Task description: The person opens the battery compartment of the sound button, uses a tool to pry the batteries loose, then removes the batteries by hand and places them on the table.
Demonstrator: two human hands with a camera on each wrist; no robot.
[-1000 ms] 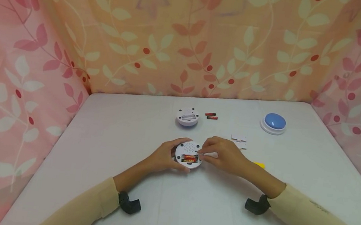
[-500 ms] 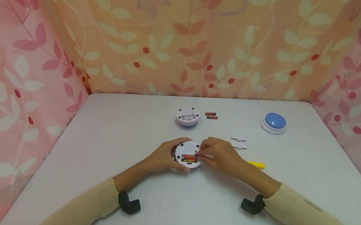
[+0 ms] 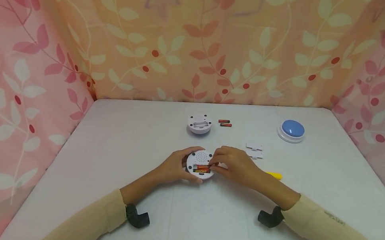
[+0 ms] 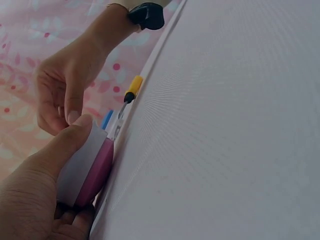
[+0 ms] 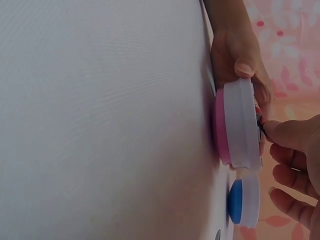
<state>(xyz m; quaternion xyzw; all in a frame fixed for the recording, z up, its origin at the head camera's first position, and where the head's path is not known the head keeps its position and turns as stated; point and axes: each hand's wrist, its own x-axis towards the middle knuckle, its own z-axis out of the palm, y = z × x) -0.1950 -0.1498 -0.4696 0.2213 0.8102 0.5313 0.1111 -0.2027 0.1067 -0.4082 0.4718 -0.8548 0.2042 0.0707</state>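
In the head view my left hand (image 3: 174, 166) grips an upturned round push-button (image 3: 198, 157) by its left rim, thumb in front. Its white underside faces up; the pink dome (image 5: 220, 127) below shows in the right wrist view. Two red-and-black batteries (image 3: 201, 168) lie in its open compartment. My right hand (image 3: 235, 164) reaches in from the right, thumb and index finger pinching at the right end of a battery (image 5: 258, 111). The fingertips partly hide that end. In the right wrist view a thin dark bit shows at the pinch; its kind is unclear.
Behind lies another upturned push-button (image 3: 200, 123) with an empty battery compartment, beside two loose batteries (image 3: 225, 123). Small white covers (image 3: 254, 154) lie right of my right hand. A yellow-handled screwdriver (image 3: 274, 175) sits partly behind the right forearm. A blue-topped push-button (image 3: 292, 129) stands at the back right.
My right hand has shifted slightly left and its fingertips have drawn closer together. The battery's lettering has turned a little. My left hand keeps its hold on the push-button.
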